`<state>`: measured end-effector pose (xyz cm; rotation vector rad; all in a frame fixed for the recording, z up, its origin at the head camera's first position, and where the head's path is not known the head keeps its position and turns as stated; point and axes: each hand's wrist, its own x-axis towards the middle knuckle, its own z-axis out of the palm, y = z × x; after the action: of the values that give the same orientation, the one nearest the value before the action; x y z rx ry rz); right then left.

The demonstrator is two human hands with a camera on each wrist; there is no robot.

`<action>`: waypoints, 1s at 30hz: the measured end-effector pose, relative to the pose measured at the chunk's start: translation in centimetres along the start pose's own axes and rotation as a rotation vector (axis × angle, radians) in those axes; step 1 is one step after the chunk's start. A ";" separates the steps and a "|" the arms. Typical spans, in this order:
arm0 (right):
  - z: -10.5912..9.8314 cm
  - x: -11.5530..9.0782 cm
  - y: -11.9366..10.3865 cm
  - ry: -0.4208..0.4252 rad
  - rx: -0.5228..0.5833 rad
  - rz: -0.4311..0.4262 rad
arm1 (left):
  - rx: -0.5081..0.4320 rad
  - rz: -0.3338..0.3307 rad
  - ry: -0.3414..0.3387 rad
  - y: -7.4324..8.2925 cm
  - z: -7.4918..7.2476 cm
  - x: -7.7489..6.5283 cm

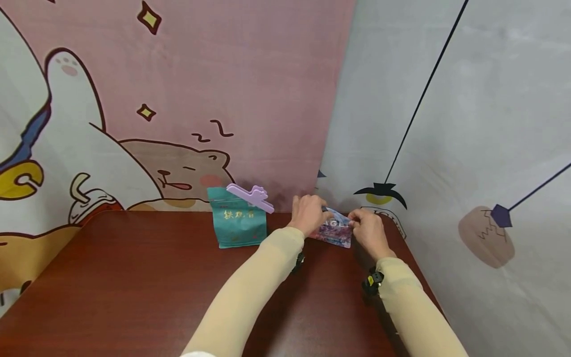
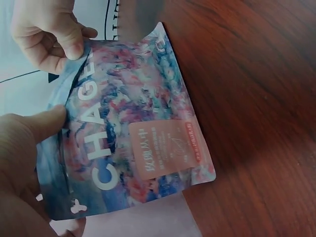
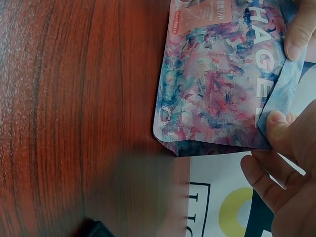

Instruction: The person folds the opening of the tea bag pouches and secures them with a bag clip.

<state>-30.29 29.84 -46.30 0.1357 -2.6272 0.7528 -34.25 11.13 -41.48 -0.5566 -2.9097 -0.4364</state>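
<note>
A colourful pouch (image 2: 123,94) with "CHAGEE" lettering stands near the table's back edge. My left hand (image 1: 308,214) grips its top edge on the left side, the thumb lying on the front in the left wrist view. At the top right corner my right hand (image 1: 369,230) pinches the pouch between thumb and fingers. The top strip is folded over toward the front between the hands. Left of them stands a teal pouch (image 1: 238,223), its top carrying a slanted lilac sealing clip (image 1: 251,197).
The brown wooden table (image 1: 147,282) runs up to a cartoon-printed cloth (image 1: 267,89) at the back and right. A black wrist device (image 1: 372,281) is strapped on the right wrist, close over the table.
</note>
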 end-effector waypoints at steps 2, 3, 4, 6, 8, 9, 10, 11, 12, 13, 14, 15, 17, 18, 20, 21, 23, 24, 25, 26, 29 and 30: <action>-0.1 0.0 -0.1 -0.010 -0.003 0.003 | 0.016 -0.013 -0.005 0.2 -0.1 0.1; -0.1 -0.1 -0.1 -0.016 -0.003 0.008 | 0.019 -0.020 -0.009 0.2 -0.1 0.1; -0.1 -0.1 -0.1 -0.020 -0.002 0.012 | 0.021 -0.025 -0.014 0.3 -0.2 0.1; -0.1 -0.2 -0.1 -0.027 0.000 0.018 | 0.015 -0.036 -0.023 0.3 -0.2 0.1; -0.1 -0.2 -0.1 -0.025 0.001 0.019 | -0.004 -0.046 -0.026 0.3 -0.2 0.1; -0.1 -0.2 -0.2 -0.024 0.001 0.017 | -0.013 -0.050 -0.027 0.3 -0.2 0.1; -0.1 -0.2 -0.2 -0.022 0.001 0.013 | -0.019 -0.053 -0.027 0.3 -0.2 0.1; -0.1 -0.2 -0.2 -0.021 0.001 0.012 | -0.023 -0.055 -0.027 0.2 -0.3 0.1; -0.1 -0.2 -0.2 -0.020 0.000 0.010 | -0.019 -0.055 -0.024 0.2 -0.3 0.1; -0.1 -0.2 -0.2 -0.019 -0.002 0.009 | -0.015 -0.052 -0.024 0.2 -0.3 0.0; -0.2 -0.2 -0.2 -0.018 -0.003 0.010 | -0.008 -0.049 -0.023 0.2 -0.3 0.0; -0.2 -0.2 -0.2 -0.019 -0.005 0.011 | 0.001 -0.044 -0.022 0.2 -0.3 0.0; -0.2 -0.2 -0.2 -0.021 -0.007 0.017 | 0.024 -0.033 -0.021 0.3 -0.3 0.0; -0.2 -0.2 -0.2 -0.024 -0.009 0.019 | 0.036 -0.026 -0.021 0.3 -0.4 0.0; -0.2 -0.3 -0.2 -0.031 -0.008 0.026 | 0.046 -0.019 -0.024 0.4 -0.4 0.0; -0.3 -0.3 -0.2 -0.035 -0.008 0.029 | 0.050 -0.012 -0.022 0.4 -0.4 0.0; -0.3 -0.3 -0.1 -0.039 -0.003 0.040 | 0.044 0.001 -0.026 0.5 -0.4 0.1; -0.3 -0.4 -0.1 -0.039 -0.002 0.045 | 0.039 0.009 -0.029 0.6 -0.4 0.2; -0.3 -0.4 -0.1 -0.039 0.001 0.050 | 0.034 0.017 -0.033 0.6 -0.4 0.2; -0.3 -0.4 -0.1 -0.038 0.002 0.054 | 0.028 0.025 -0.039 0.7 -0.5 0.3; -0.3 -0.4 -0.1 -0.032 0.003 0.054 | 0.024 0.048 -0.055 1.0 -0.5 0.3; -0.3 -0.4 -0.1 -0.031 0.003 0.051 | 0.033 0.056 -0.056 1.1 -0.6 0.3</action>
<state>-29.79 29.93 -46.16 0.0813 -2.6680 0.7773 -34.04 12.03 -40.62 -0.6539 -2.9400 -0.3704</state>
